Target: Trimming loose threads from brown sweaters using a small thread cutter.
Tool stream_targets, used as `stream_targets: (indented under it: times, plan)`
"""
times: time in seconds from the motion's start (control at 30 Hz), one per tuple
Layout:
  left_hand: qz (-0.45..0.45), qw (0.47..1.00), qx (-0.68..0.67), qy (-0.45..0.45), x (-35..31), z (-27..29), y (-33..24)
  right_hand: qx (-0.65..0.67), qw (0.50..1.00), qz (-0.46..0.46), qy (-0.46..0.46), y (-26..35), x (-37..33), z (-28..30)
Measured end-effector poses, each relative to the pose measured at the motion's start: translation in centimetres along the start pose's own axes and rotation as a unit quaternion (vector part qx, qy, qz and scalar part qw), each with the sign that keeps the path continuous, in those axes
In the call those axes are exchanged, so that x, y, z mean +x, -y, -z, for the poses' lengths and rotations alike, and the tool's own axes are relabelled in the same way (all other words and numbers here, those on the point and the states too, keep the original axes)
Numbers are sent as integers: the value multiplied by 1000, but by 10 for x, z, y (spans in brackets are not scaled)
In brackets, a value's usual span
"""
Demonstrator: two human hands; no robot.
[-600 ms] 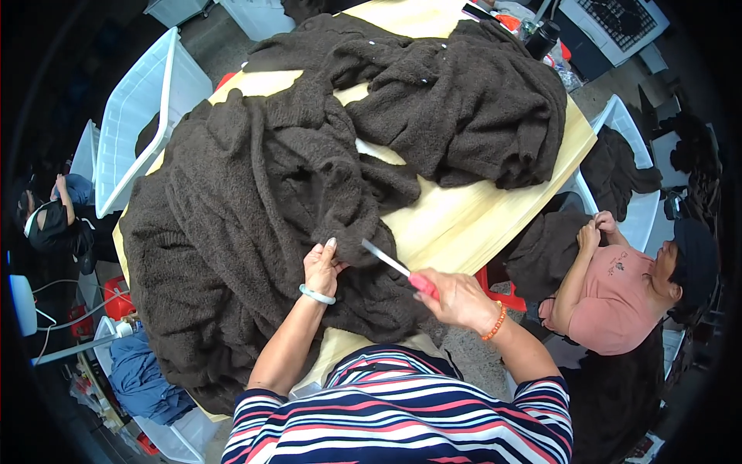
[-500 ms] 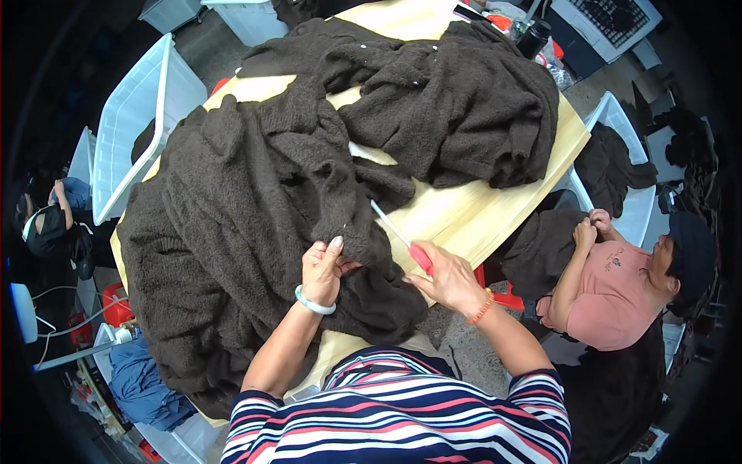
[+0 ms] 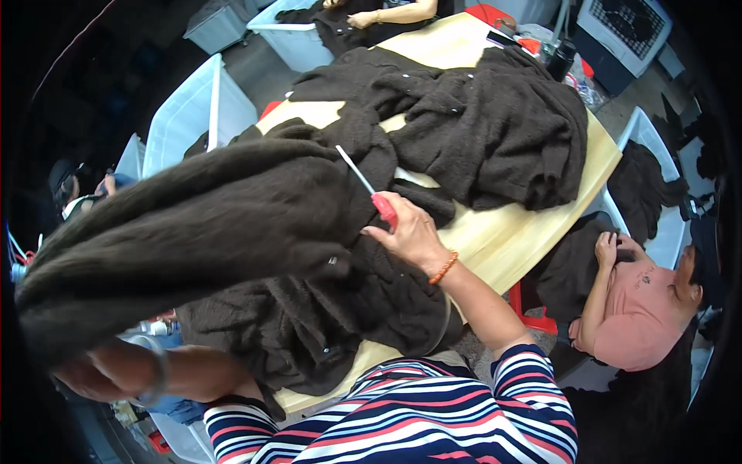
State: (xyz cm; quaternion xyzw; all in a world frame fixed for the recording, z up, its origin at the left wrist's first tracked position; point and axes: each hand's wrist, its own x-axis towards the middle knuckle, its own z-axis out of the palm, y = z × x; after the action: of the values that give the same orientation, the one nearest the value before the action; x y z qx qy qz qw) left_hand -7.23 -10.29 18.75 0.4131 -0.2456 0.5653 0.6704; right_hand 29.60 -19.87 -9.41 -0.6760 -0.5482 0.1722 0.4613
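Observation:
At the lower left, my left hand (image 3: 108, 371) grips a dark brown fuzzy knit garment (image 3: 232, 216), lifted and stretched out toward the left; motion smears the hand, and its fingers are partly hidden. My right hand (image 3: 413, 236) is closed around the red handle of a screwdriver (image 3: 384, 210), whose thin metal shaft points up and left over the knitwear. A small shiny spot shows on the lifted garment. Below it, more brown knitwear (image 3: 309, 321) lies bunched along the near edge of the table.
A heap of brown knit garments (image 3: 495, 131) covers the far part of the pale wooden table (image 3: 495, 224). White bins (image 3: 185, 108) stand around it. A co-worker in a pink shirt (image 3: 622, 317) sits at right, handling dark cloth. Another person's hands work at the far edge. A black bottle (image 3: 562, 60) stands far right.
My left hand has swung left and down, pulling the brown garment up off the pile. The right hand with the screwdriver has moved up and slightly left. Another person's arms now show at the far edge.

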Motion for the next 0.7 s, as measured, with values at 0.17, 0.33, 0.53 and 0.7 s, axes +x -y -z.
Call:
stream_targets:
  times: [0.17,0.33,0.53,0.7]
  plan:
    - [64,947,244,-197,69,141,-65,67,991,-41,105,7,3,-17]
    - [204,826,416,-323,-20,244,-11,66,989,-60,116,-6,-12,-37]
    - [325,606,599,-410,-233,170,30,-6,992,19,129,3,-36,-44]
    - [290,693,368,-548,-267,162,65,-25,985,112,128,44,-16,-88]
